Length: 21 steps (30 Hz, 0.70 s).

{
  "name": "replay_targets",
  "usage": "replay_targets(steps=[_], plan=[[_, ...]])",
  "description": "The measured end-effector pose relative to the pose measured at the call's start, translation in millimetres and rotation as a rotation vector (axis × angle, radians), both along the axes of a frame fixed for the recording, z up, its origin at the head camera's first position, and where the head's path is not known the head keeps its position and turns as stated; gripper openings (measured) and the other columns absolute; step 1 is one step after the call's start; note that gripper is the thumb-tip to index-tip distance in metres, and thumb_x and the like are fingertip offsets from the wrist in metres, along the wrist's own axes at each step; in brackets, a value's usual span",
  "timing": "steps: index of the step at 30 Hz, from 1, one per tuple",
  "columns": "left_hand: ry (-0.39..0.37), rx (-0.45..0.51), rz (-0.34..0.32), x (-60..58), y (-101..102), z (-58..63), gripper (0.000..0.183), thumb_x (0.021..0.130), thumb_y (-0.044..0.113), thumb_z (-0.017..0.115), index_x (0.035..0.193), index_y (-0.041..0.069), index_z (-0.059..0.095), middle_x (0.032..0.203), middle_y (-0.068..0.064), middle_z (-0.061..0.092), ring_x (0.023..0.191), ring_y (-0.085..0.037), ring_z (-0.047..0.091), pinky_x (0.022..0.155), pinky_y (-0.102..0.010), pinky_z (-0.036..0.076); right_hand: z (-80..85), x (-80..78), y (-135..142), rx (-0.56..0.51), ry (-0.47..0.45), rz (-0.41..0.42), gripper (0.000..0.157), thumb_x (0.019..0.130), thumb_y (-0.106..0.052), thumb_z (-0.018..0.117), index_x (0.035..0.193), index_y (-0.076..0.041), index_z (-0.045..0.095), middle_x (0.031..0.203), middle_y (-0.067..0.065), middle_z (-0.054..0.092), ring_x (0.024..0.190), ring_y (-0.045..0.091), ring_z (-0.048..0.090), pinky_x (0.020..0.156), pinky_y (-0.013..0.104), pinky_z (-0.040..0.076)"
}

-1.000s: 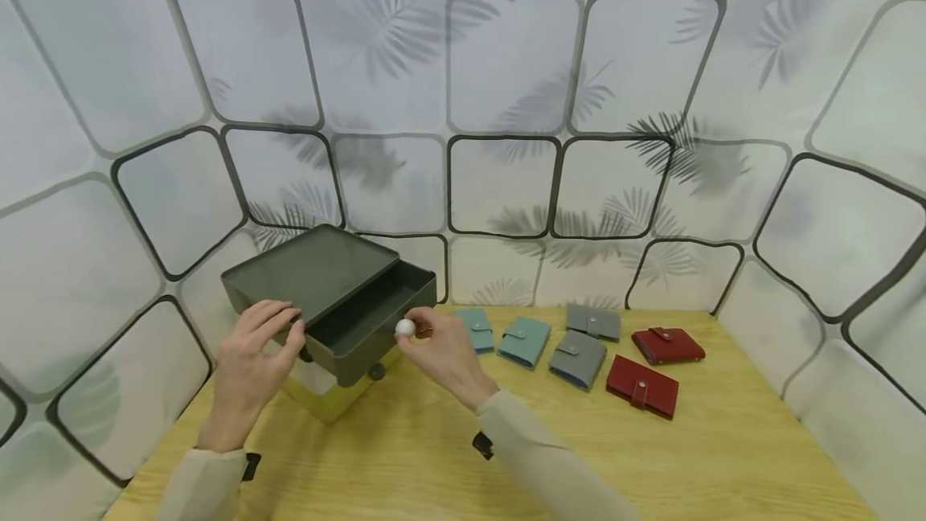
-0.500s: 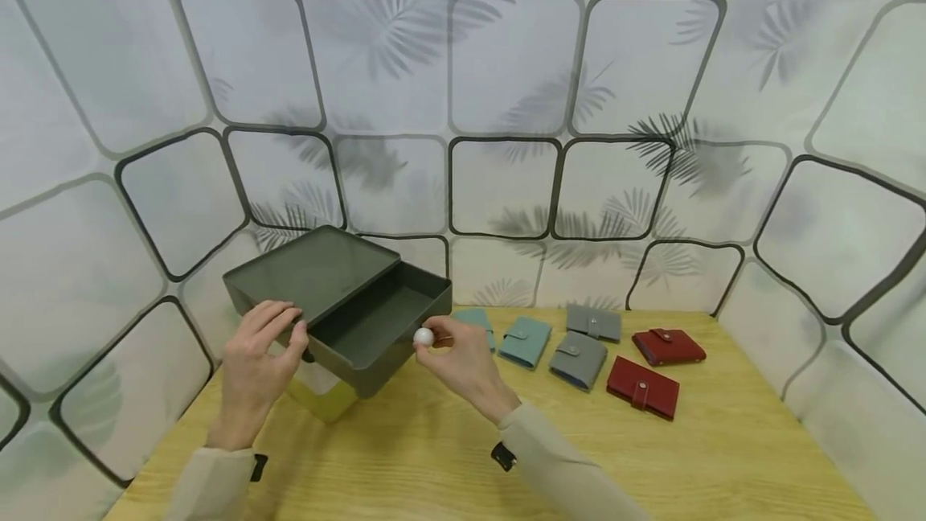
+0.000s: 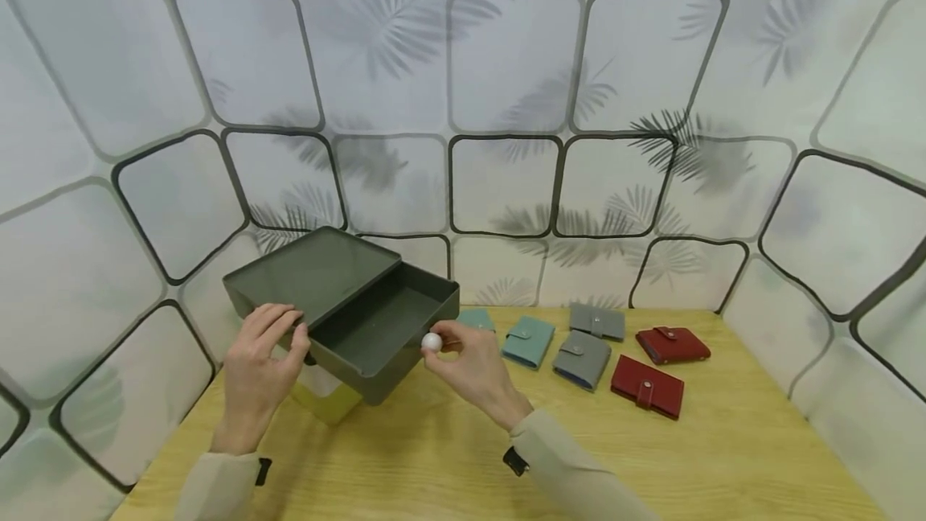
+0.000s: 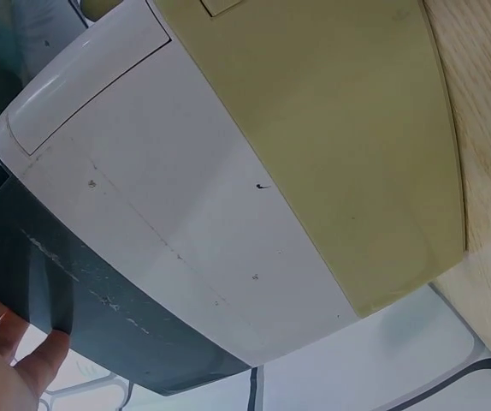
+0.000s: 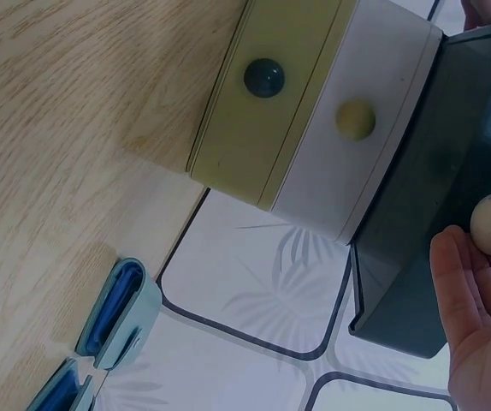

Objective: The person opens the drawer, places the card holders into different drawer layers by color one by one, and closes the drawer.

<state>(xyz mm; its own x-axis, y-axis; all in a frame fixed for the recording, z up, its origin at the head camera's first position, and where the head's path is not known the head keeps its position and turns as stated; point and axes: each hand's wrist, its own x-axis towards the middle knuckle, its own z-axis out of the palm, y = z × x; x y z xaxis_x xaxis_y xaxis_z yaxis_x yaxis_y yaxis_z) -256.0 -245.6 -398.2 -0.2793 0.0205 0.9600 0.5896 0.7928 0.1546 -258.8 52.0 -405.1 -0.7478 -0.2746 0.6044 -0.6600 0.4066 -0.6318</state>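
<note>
A small drawer cabinet stands at the left of the table, with a dark green top tier [image 3: 311, 276], a white middle tier [image 4: 160, 197] and a yellow-green bottom tier [image 4: 340, 145]. Its top drawer [image 3: 415, 368] is pulled out, and the visible floor inside is bare. My right hand [image 3: 477, 372] pinches that drawer's round white knob [image 3: 432, 342] between thumb and fingers. My left hand [image 3: 256, 372] rests on the near top edge of the cabinet, its fingers lightly bent against the dark tier.
Right of the cabinet lie teal wallets [image 3: 529, 342], grey wallets [image 3: 582, 360] and red wallets [image 3: 647, 387] on the wooden table [image 3: 463, 465]. In the right wrist view, the lower drawers show a yellow knob [image 5: 355, 120] and a dark knob [image 5: 264, 78]. A patterned curtain [image 3: 506, 183] surrounds the table.
The top drawer has slid further out, toward the right and the near side, with my right hand on its knob. My left hand has stayed on the cabinet's top edge.
</note>
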Motion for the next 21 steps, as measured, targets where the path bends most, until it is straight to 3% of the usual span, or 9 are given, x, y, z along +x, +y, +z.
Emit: replay_targets(steps=[6,13,17,21], plan=[[-0.010,0.004,0.000,1.4,0.6,-0.6,0.029,0.087,0.019,0.058,0.094,-0.003,0.075,0.099,-0.020,0.072,0.097,-0.038,0.063,0.105,-0.017,0.040,-1.0,0.4,3.1,0.008,0.024,0.006,0.020,0.085,-0.013,0.072,0.105,-0.013,0.070,0.097,0.002,0.074,0.086,0.010,0.071,0.074,0.020,0.058],[-0.009,0.011,0.004,1.9,-0.3,-0.2,0.026,0.085,0.017,0.060,0.093,-0.002,0.076,0.098,-0.020,0.072,0.097,-0.038,0.064,0.106,-0.022,0.043,-2.2,-2.5,7.6,-0.041,0.031,0.062,0.018,0.091,-0.021,0.068,0.107,-0.012,0.071,0.097,0.002,0.073,0.087,0.013,0.071,0.076,0.025,0.060],[-0.011,0.014,0.005,2.1,-0.2,0.1,0.025,0.083,0.015,0.061,0.094,-0.002,0.076,0.099,-0.020,0.072,0.098,-0.038,0.064,0.102,-0.029,0.045,-3.6,-6.6,13.6,-0.066,-0.008,0.013,0.021,0.096,-0.028,0.061,0.109,-0.014,0.072,0.099,0.000,0.074,0.087,0.014,0.071,0.077,0.024,0.059],[-0.011,0.021,-0.008,1.8,0.6,0.9,0.023,0.082,0.013,0.062,0.094,-0.002,0.076,0.099,-0.020,0.072,0.098,-0.038,0.064,0.100,-0.030,0.045,-6.5,-16.1,20.8,-0.068,-0.055,-0.062,0.020,0.097,-0.022,0.060,0.109,-0.012,0.072,0.099,0.004,0.074,0.087,0.017,0.071,0.075,0.025,0.059]])
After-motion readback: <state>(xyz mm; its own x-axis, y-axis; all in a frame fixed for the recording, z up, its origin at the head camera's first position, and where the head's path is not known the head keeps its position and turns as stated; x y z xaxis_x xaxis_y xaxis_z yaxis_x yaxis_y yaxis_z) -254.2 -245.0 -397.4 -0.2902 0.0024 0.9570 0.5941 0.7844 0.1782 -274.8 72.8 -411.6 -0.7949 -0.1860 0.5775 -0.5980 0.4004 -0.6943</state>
